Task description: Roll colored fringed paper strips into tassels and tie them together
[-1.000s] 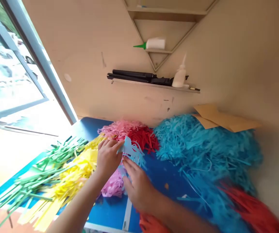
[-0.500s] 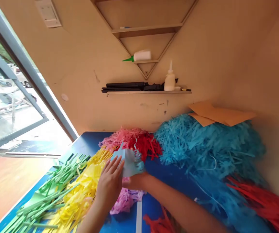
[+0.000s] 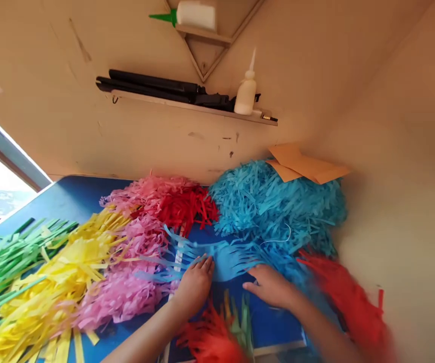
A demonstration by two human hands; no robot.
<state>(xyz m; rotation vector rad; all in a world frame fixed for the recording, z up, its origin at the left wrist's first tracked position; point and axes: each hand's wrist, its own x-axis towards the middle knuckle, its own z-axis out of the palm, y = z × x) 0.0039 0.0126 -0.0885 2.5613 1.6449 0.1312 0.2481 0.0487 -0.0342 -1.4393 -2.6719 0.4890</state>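
A sheet of blue tissue paper with fringed ends (image 3: pixel 223 259) lies spread on the blue table, its cut strips fanning out to both sides. My left hand (image 3: pixel 197 281) rests on its left part, fingers laid flat on the paper. At the right-hand fringe is my right hand (image 3: pixel 272 285), thumb and fingers apart, with the fingertips by the strips. Just below the sheet, red fringed paper (image 3: pixel 213 333) lies beside some green and yellow strips (image 3: pixel 240 320).
Pink (image 3: pixel 126 292), yellow (image 3: pixel 58 277) and green fringe (image 3: pixel 13 247) pile up leftward. Red fringe (image 3: pixel 187 206) and a large blue heap (image 3: pixel 277 206) line the wall, orange paper (image 3: pixel 308 164) on top. More red fringe (image 3: pixel 353 297) lies right. A shelf holds a glue bottle (image 3: pixel 245 96).
The blue paper, bunched and raised between my hands before, now lies spread on the table. My hands have moved apart, the right one rightward. The view has shifted closer and tilted.
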